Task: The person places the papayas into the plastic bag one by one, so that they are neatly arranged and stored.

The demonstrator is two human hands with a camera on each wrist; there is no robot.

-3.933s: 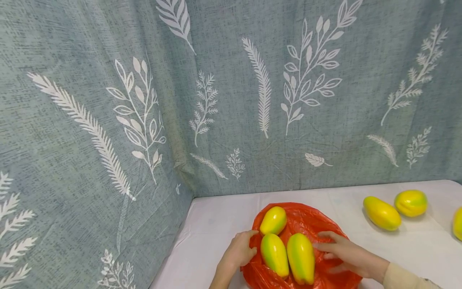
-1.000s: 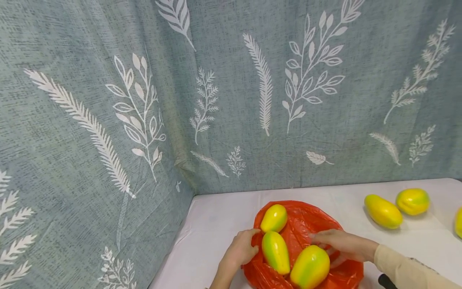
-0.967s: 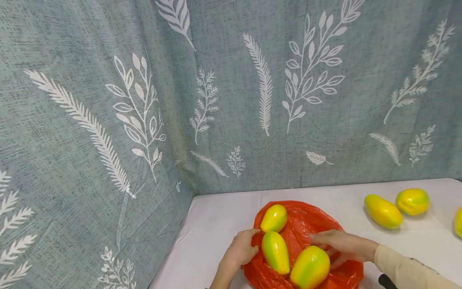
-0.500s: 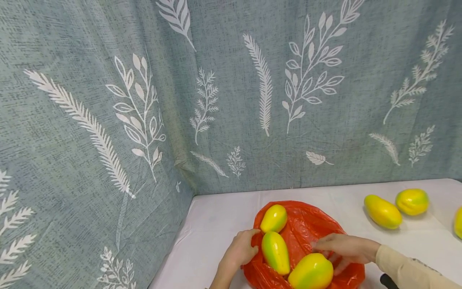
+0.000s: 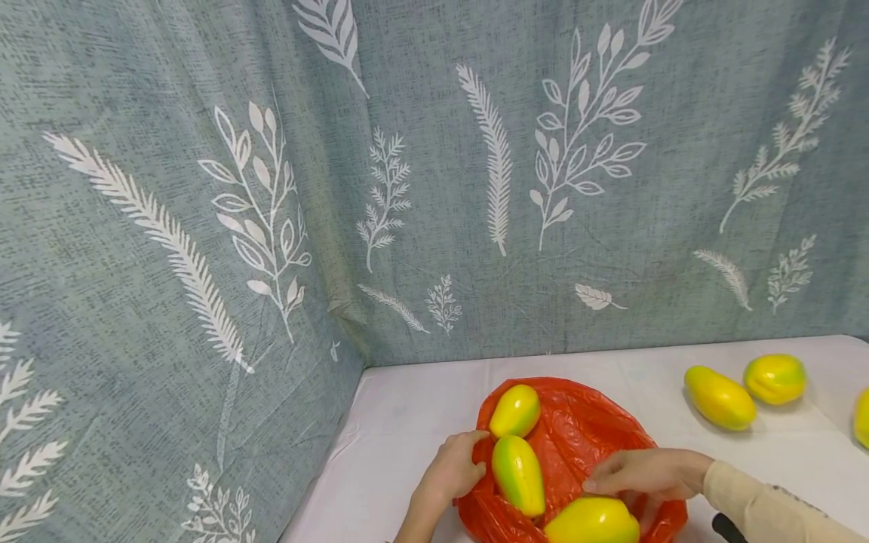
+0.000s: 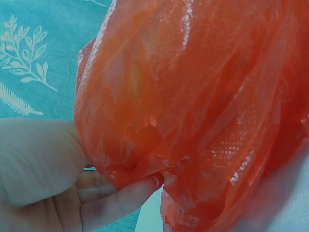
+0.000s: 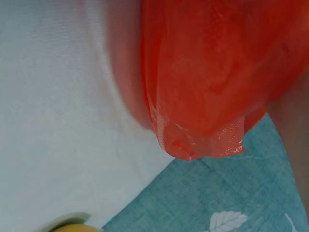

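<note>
A red plastic bag (image 5: 566, 430) lies spread wide on the white table. Two yellow-green papayas sit along its left side, a small one (image 5: 515, 411) at the back and a longer one (image 5: 519, 475) before it. A third papaya (image 5: 592, 522) lies crosswise at the front, cut off by the frame's bottom edge. My left hand (image 5: 453, 469) grips the bag's left edge; the left wrist view shows the fingers (image 6: 130, 198) pinching red film. My right hand (image 5: 648, 479) reaches in over the right rim, its thumb above the front papaya and its fingers at that papaya's right end, partly hidden.
Two more papayas, one long (image 5: 720, 398) and one rounder (image 5: 775, 378), lie on the table (image 5: 407, 422) at the right. Another (image 5: 862, 418) is cut off by the right edge. A grey-green leaf-patterned curtain (image 5: 421, 188) stands behind and to the left.
The front papaya has turned from lengthwise to crosswise and shifted toward me and to the right. My right hand has followed it slightly downward. My left hand stays at the bag's edge.
</note>
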